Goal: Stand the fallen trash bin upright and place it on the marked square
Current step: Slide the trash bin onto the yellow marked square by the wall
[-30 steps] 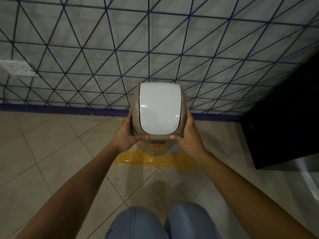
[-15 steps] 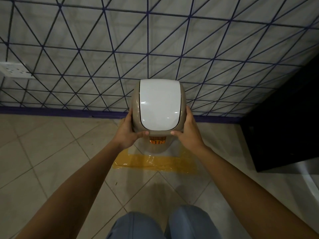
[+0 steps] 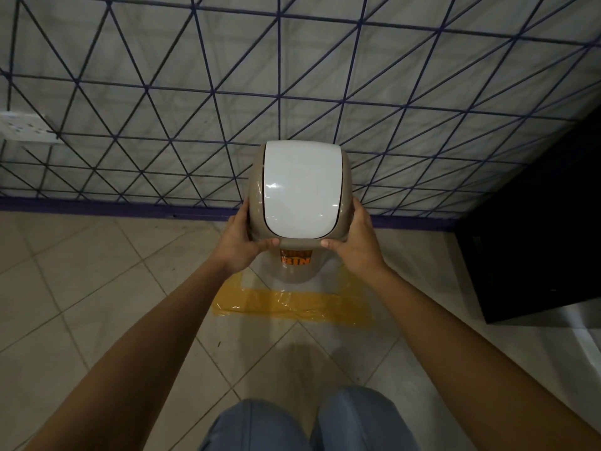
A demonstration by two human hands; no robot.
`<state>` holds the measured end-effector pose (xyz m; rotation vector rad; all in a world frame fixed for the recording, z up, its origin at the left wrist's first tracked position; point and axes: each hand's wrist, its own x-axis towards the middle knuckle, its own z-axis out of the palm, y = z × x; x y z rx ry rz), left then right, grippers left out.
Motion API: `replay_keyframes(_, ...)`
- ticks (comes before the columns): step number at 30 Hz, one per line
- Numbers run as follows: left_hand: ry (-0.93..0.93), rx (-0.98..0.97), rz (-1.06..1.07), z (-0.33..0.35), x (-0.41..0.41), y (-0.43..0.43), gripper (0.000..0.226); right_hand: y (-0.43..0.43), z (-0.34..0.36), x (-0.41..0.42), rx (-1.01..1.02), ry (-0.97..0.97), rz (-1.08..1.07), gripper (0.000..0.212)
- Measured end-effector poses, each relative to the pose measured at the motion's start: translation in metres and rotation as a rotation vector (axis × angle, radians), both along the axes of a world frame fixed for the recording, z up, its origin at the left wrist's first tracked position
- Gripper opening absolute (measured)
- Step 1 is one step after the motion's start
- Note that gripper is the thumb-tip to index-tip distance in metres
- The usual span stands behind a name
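At frame centre, the upright glossy beige trash bin (image 3: 258,190), rounded, white-lidded, is clasped by the left hand (image 3: 239,244) and right hand (image 3: 354,247) above crinkled yellow tape (image 3: 292,304).

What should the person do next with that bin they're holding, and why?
Probably settle the bin straight down and let go. It stands upright, gripped at the lid rim by the left hand and right hand, its base behind the near edge of the yellow taped square.

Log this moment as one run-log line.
phase: placing | trash bin: upright, over yellow marked square | left hand: gripping lid side | right hand: gripping lid side | contact with floor: unclear
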<state>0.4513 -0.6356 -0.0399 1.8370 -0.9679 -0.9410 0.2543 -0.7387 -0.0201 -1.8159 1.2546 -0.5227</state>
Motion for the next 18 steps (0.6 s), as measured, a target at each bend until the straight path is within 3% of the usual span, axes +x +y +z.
replay_keyframes(4,-0.114,0.015,0.066,0.0018,-0.0031,0.0014,0.107,-0.0031,0.0003,-0.0046,0.056,0.014,-0.038,0.105)
replay_keyframes(10,-0.075,0.029,0.051,0.0073,-0.0024,-0.0033,0.11,-0.0082,-0.0016,-0.0033,0.122,0.032,-0.029,0.09)
replay_keyframes(18,-0.109,0.046,0.039,0.008,-0.001,-0.002,0.109,-0.0084,-0.0002,-0.0032,0.103,0.071,-0.022,0.089)
